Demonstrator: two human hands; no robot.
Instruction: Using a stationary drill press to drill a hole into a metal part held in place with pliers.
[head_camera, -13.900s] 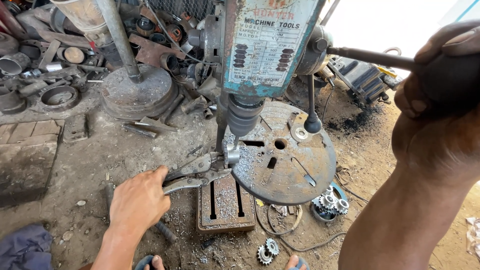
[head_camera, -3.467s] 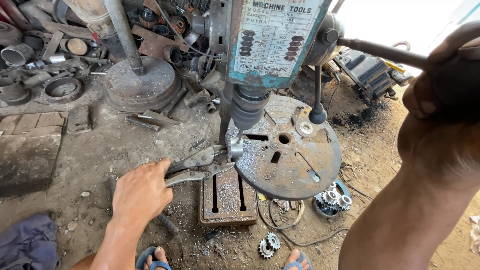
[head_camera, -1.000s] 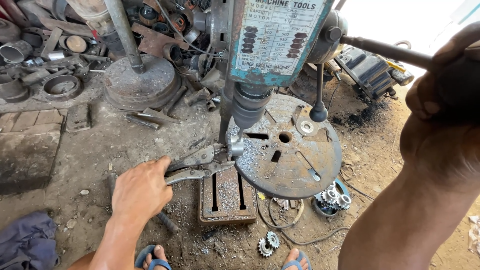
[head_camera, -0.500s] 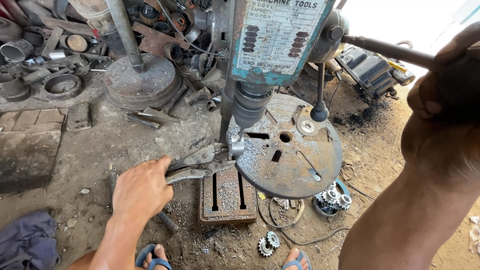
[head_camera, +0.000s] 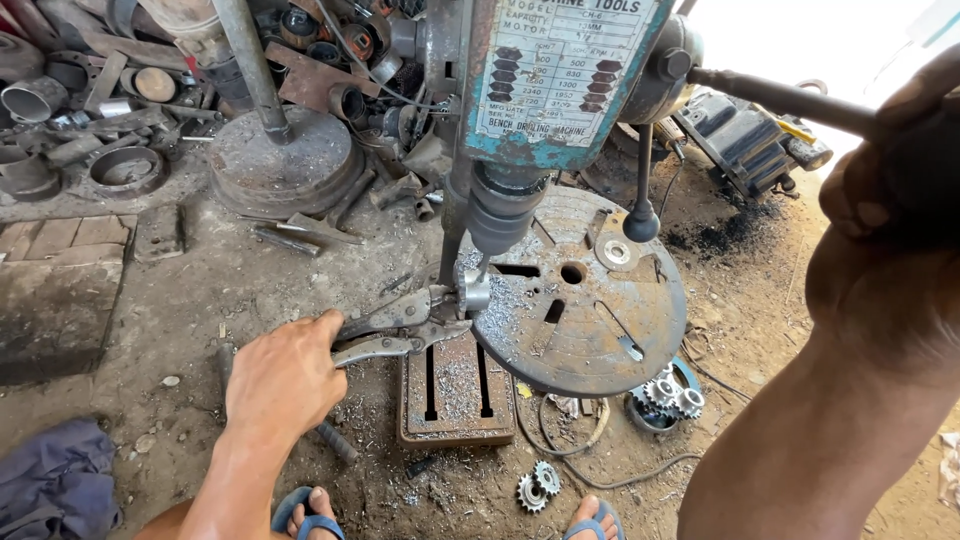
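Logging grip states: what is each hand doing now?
Left hand: closed on locking pliers.
Right hand: closed on feed lever.

One view only, worn on your head, tilted steeply down and forward. It sits close above the round rusty steel drill table (head_camera: 585, 300) and the dirt floor (head_camera: 180, 290); your sandalled feet edge the bottom.
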